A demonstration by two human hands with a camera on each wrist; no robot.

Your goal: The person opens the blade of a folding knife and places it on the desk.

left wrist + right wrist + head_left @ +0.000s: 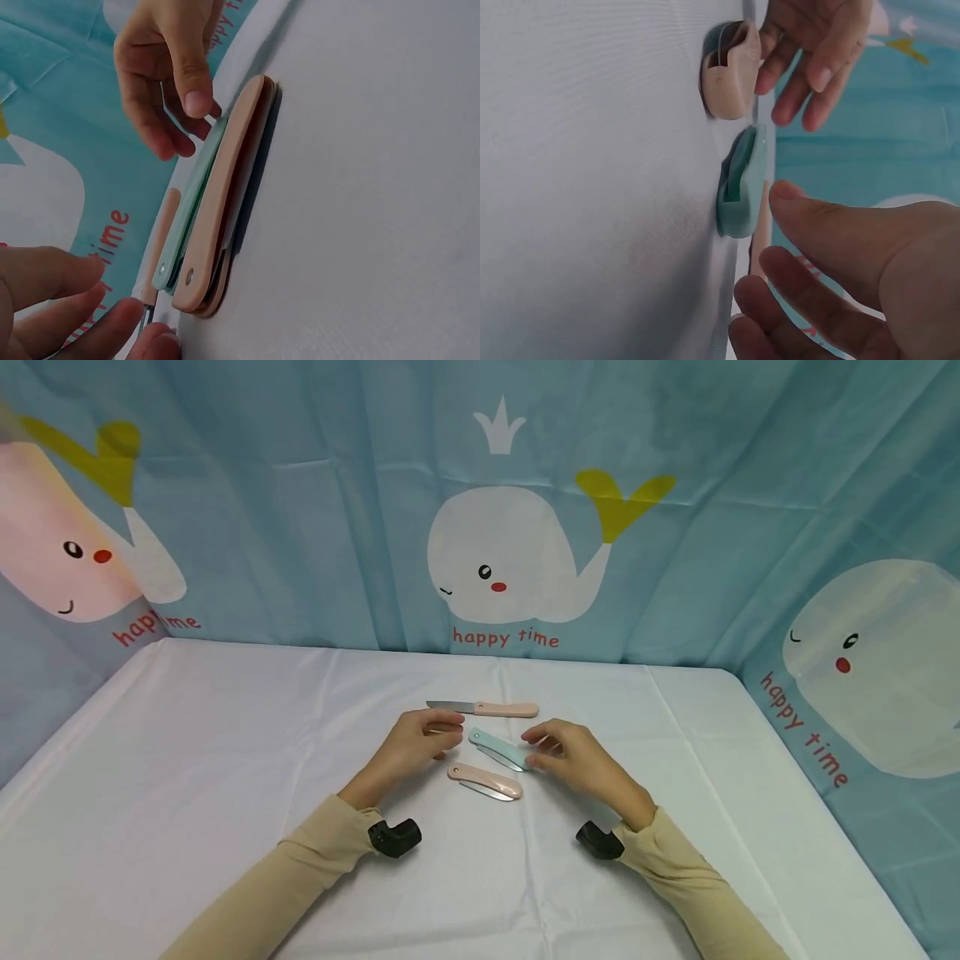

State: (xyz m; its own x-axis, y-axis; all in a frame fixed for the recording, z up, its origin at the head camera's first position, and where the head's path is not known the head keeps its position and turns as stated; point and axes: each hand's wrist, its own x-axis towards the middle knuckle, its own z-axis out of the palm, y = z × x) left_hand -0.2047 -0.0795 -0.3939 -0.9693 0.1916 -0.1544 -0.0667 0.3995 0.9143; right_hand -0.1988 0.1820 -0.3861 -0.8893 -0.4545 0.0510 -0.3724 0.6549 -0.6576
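Observation:
Three folding knives lie in a loose column on the white cloth. The farthest, a pink folding knife (506,710), has its blade out to the left. In the middle is a mint green folding knife (498,746), its blade folded along the handle. Nearest the body, another pink folding knife (486,779) lies folded too. My left hand (420,739) hovers at the left of the green knife with loosely bent fingers and nothing between them. Opposite it, my right hand (573,756) has its fingertips close to the green knife's right end, thumb and fingers apart.
A white cloth (300,843) covers the table. Blue curtains (300,527) printed with whales stand behind and at both sides. A black wrist camera (395,837) sits on the left sleeve, and a second wrist camera (600,841) on the right.

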